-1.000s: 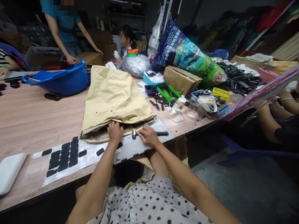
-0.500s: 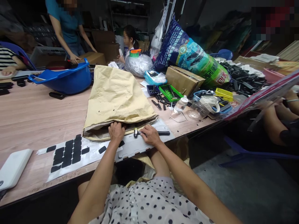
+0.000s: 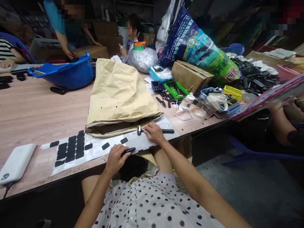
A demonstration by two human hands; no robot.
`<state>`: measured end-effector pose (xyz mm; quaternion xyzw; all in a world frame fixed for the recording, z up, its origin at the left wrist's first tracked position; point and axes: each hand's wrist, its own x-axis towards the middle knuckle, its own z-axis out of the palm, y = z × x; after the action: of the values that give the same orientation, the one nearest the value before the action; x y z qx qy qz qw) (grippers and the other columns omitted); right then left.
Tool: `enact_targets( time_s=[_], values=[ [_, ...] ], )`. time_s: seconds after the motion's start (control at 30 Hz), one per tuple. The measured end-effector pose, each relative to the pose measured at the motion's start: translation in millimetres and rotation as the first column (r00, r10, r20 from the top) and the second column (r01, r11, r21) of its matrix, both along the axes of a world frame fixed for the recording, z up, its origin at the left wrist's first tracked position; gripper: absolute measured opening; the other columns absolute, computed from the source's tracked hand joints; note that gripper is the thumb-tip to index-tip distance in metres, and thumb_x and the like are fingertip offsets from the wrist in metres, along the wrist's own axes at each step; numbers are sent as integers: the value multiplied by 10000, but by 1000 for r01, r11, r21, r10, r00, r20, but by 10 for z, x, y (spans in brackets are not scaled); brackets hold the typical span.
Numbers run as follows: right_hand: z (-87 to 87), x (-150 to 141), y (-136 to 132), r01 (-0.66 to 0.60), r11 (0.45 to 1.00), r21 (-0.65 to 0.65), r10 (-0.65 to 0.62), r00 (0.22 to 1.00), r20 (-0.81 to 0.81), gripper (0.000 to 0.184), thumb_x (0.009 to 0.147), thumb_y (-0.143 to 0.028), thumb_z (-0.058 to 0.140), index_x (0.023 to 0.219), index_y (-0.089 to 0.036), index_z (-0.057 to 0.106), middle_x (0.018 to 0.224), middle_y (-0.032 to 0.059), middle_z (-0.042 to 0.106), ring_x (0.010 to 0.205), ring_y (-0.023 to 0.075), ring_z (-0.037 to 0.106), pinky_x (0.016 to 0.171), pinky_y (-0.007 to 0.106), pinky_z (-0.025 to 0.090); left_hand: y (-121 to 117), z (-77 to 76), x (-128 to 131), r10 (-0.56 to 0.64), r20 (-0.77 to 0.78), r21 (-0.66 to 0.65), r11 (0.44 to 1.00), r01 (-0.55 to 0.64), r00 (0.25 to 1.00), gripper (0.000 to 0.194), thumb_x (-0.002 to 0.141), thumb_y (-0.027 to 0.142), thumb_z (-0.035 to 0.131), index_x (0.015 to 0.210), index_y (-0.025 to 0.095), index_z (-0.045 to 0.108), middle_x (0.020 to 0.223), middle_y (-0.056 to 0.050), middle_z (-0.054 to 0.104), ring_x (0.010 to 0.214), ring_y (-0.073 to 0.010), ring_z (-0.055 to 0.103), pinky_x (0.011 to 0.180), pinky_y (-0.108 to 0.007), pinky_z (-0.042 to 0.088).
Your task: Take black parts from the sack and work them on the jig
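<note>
My left hand is closed around a small elongated black plastic piece at the table's front edge. The piece's far end sticks out past my fingers. My right hand lies over the neck of a small hammer, its fingers curled round it. The hammer's head shows on one side of the hand and its black handle on the other. Beyond both hands lies a yellow woven sack, its dark mouth facing me. Left of my hands, black rounded pads sit in rows on a white sheet.
A white power bank lies at the left edge. Behind stand a blue basin, a green tray, a clear bottle, a carton and a large printed sack. Other people sit and stand around the table.
My left hand has come out of the sack's mouth toward me and now holds the black piece. My right hand stays at the hammer.
</note>
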<state>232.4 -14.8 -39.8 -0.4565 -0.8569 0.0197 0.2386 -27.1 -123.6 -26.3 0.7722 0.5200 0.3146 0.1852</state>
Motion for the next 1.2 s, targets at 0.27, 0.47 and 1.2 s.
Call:
enact_targets(
  time_s=[0.27,0.47,1.2],
  values=[
    [66,38,-18,4,999,52,-5,1000,16,221,989,-259,499,1050,-239,711,905,69,616,882,215,537,769,321,440,614,-90,112,170,-35,11,985,-170,985,179,875,359,635,957,251,753,842,-41,679,851,-238,576,813,-380,467],
    [229,-175,-255,35,998,49,-25,981,-190,319,1033,-272,403,1184,-256,684,947,63,659,915,190,611,829,282,511,694,-159,102,186,-26,-29,982,-186,982,187,827,357,690,984,270,743,899,-29,694,883,-243,568,845,-385,459],
    [228,-463,-391,2,1000,11,-1,987,-160,319,1016,-231,450,1213,-259,700,888,58,655,890,180,622,810,256,511,693,-169,94,150,3,-36,988,-149,989,201,842,282,664,1005,260,781,825,-21,606,837,-204,553,809,-357,466]
  ],
)
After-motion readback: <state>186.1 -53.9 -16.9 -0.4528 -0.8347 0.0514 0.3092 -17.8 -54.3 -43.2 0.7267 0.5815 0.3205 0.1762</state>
